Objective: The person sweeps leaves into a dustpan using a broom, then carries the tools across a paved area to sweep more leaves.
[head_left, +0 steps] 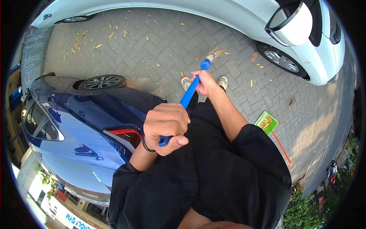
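A broom with a blue handle (190, 92) slants away from my body toward the paving. Its straw bristles (215, 54) fan out on the ground ahead of my shoes. My left hand (166, 126) is wrapped round the top end of the handle, close to my chest, with a dark band at the wrist. Farther down the handle, my right hand (205, 82) is closed on it near the blue collar. Off to the right, a green dustpan (266, 122) with yellowish leaves in it lies on the paving, apart from both hands.
A dark blue car (82, 110) is close on my left. A white car (228, 17) stretches across the front and right, its mirror (293, 24) jutting out. Yellow leaves (98, 46) are scattered over grey paving (152, 42). The dustpan's long orange handle (281, 147) points back.
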`<state>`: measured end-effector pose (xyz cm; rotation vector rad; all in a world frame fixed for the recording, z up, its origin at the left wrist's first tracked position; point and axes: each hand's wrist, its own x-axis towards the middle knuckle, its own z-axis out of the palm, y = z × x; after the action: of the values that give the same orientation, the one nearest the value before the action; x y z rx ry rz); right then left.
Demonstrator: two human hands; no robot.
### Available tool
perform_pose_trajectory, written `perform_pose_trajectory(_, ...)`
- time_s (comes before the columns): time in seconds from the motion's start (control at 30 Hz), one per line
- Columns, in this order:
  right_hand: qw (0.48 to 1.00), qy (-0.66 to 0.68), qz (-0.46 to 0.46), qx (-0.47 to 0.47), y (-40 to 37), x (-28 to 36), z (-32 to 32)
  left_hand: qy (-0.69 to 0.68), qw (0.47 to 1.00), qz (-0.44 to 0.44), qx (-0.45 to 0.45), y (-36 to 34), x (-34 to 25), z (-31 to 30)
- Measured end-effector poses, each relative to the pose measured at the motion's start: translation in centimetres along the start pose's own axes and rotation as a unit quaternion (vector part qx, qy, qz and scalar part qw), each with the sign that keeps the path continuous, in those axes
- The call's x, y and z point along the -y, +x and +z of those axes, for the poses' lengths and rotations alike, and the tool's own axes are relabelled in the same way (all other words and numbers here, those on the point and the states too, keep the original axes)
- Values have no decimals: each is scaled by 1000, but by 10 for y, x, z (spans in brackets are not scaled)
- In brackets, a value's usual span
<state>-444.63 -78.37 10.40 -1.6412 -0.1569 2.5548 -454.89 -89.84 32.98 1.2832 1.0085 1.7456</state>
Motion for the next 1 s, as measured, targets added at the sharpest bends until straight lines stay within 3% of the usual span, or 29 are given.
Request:
perform_pose_trajectory(0.17,985,-36,45,160,89,23,80,185,982,16,36,26,32,-25)
perform_pose_trajectory(0.3,978,-114,2,177,165,77,97,338,938,-45,58,52,118,-27)
perform_pose_trajectory(0.4,980,-140,-40,132,196,109,67,332,936,-69,93,64,163,-12)
perform_pose_trajectory(0.5,993,-76,-59,73,178,132,17,278,950,-89,109,75,169,8)
perform_pose_trajectory(0.63,996,29,-88,3,93,131,-48,146,966,-109,184,99,129,45)
perform_pose_trajectory(0.77,985,98,-115,-86,23,130,-107,53,965,-113,229,117,124,85)
perform_pose_trajectory(0.87,987,89,-110,-81,-7,131,-119,50,937,-83,336,137,105,111)
perform_pose_trajectory(1.0,989,95,-113,-22,-34,148,-82,14,927,-54,372,163,65,121)
